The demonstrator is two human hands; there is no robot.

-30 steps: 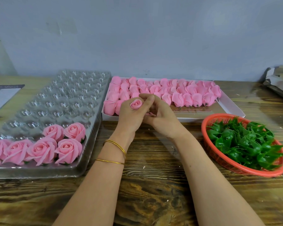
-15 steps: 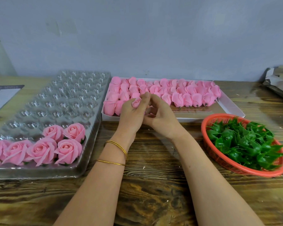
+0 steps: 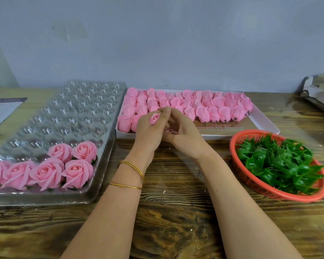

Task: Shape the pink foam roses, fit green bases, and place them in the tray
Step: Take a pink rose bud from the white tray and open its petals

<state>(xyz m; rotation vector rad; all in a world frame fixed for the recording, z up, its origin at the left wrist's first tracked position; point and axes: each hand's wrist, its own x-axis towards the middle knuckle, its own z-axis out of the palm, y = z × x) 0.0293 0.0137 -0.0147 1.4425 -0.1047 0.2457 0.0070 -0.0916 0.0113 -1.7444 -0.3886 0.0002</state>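
**Roses: tray filling at an early stage**

Worktop (image 3: pixel 176 221) carries all the stock. Tray (image 3: pixel 67 116), at the left, holds six finished roses (image 3: pixel 45 171) in its near end, the leftmost cut off by the frame edge. Green shows beneath several, so their bases appear fitted. Every other pocket in view is unfilled.

Box (image 3: pixel 266 126), behind the hands, holds rows of closed buds (image 3: pixel 213 109) not yet shaped. Basket (image 3: pixel 288 197), at the right, is heaped with green bases (image 3: pixel 279 165).

Left hand (image 3: pixel 150 131): fingers curled round the held bud (image 3: pixel 154 118), which sits above the near edge of the box, between tray and basket. Right hand (image 3: pixel 185 133): fingers curled in from the right onto the same bud, pinching its lower petals, where a strip of pink shows between the hands.

The held bud is tight, its petals unspread, and no base is visible on it.

Status, by judgement: shaping of one bud is in hand. Its base fitting and placement remain, as does the whole box of buds. Most of the task lies ahead.
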